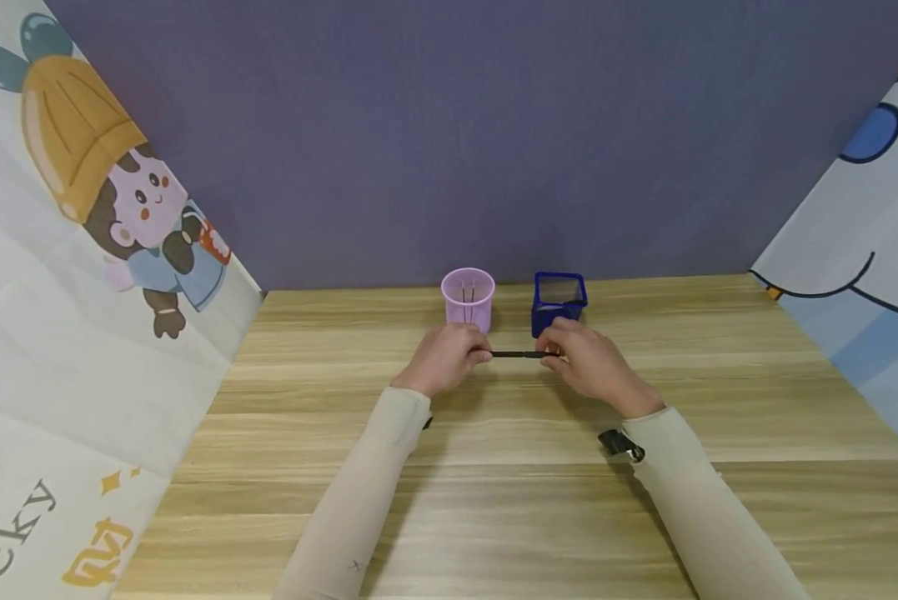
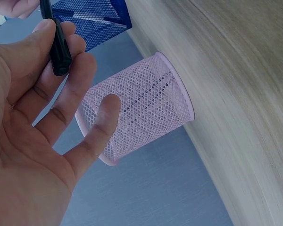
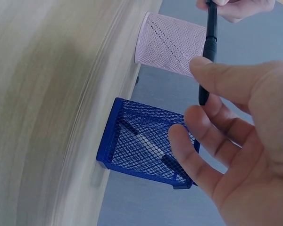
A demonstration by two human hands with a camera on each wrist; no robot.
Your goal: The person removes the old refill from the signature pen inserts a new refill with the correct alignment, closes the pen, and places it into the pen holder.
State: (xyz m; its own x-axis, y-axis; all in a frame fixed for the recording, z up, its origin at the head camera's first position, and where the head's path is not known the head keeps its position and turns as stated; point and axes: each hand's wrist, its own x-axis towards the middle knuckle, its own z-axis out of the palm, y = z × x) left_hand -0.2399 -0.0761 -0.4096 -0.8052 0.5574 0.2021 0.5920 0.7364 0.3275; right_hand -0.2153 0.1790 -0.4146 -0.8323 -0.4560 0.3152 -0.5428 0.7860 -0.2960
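A black pen (image 1: 518,354) is held level between both hands, in front of two mesh holders. My left hand (image 1: 445,357) pinches one end between thumb and fingers; in the left wrist view that end (image 2: 60,54) is thick and rounded. The other end is pinched by my right hand (image 1: 589,360), and the right wrist view shows a tapered tip (image 3: 204,95) there. Behind the left hand stands a round pink mesh holder (image 1: 469,310) with thin dark items inside. A square blue mesh holder (image 3: 146,146) stands behind the right hand, with a pen visible through its mesh.
Both holders stand near the back edge of the wood-grain table (image 1: 524,500), close to a grey-purple panel (image 1: 494,142). Cartoon-printed cloths hang at the left (image 1: 43,350) and right (image 1: 869,275).
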